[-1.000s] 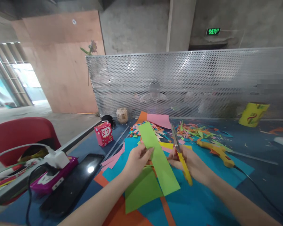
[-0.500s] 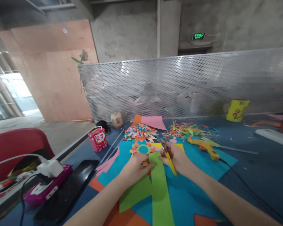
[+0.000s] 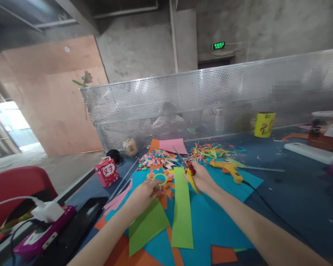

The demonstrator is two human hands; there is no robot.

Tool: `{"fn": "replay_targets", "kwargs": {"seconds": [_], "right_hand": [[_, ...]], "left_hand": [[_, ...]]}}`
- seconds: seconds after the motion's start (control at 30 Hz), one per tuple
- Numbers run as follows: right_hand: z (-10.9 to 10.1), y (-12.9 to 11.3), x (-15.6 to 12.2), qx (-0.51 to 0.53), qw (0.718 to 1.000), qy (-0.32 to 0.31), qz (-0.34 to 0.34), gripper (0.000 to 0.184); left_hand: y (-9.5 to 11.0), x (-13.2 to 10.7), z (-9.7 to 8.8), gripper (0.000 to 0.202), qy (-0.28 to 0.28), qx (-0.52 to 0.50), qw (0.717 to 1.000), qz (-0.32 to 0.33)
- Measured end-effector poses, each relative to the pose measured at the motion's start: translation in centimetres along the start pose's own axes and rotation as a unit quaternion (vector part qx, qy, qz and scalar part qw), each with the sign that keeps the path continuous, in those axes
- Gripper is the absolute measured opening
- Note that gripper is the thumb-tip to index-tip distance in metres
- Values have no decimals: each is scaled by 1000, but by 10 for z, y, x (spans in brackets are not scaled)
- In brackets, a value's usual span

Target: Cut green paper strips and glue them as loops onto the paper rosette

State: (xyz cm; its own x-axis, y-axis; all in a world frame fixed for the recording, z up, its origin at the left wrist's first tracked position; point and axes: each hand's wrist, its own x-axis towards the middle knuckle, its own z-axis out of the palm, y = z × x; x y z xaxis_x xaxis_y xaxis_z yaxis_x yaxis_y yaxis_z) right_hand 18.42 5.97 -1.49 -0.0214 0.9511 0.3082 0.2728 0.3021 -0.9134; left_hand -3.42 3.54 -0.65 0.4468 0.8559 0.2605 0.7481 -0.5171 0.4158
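Curled around a pair of scissors point(image 3: 192, 181) with yellow and red handles is my right hand point(image 3: 201, 177); the blades point forward and to the left. Its fingertips touch the upper right edge of a long light-green paper strip point(image 3: 182, 210). My left hand point(image 3: 145, 192) is closed, fingers drawn together, at the top of a wider green paper sheet point(image 3: 148, 227). What lies between those fingers is hidden. Just beyond it is a layered paper flower point(image 3: 161, 180) with a green ring. Large blue paper point(image 3: 211, 221) spreads under both hands.
Behind the flower lies a fringed multicoloured paper piece point(image 3: 157, 159), with paper shreds point(image 3: 208, 150) to its right. A yellow glue gun point(image 3: 229, 170) trails a black cord. Left are a pink box point(image 3: 107, 171), a black phone-like slab point(image 3: 77, 221) and a purple power strip point(image 3: 47, 232).
My left hand has come off the green strip and moved left. The strip has shifted forward with my right hand, its near end now showing. The view has turned slightly right.
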Motion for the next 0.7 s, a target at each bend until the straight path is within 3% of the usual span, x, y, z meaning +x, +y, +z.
{"fn": "replay_targets", "kwargs": {"seconds": [0.13,0.2,0.37,0.4,0.47,0.6,0.7], "right_hand": [[5,5,1,12,1000,20,4,16],[8,10,3,27,999,33,2,15],[17,23,9,62,995,77,-5,11],[18,24,9,67,994,86,-8,11],[20,24,10,77,992,99,-18,11],[19,18,8,88,989,113,-47,14],[14,12,4,86,988,111,-68,21]], "left_hand": [[12,17,-21,28,58,-29,997,-46],[18,32,-33,35,101,-83,991,-33],[34,94,-51,43,208,-287,935,0],[36,110,-51,43,219,-328,919,0],[37,142,-43,43,181,-429,884,-42],[39,198,-10,25,129,-474,867,-84],[47,224,14,21,111,-489,860,-96]]}}
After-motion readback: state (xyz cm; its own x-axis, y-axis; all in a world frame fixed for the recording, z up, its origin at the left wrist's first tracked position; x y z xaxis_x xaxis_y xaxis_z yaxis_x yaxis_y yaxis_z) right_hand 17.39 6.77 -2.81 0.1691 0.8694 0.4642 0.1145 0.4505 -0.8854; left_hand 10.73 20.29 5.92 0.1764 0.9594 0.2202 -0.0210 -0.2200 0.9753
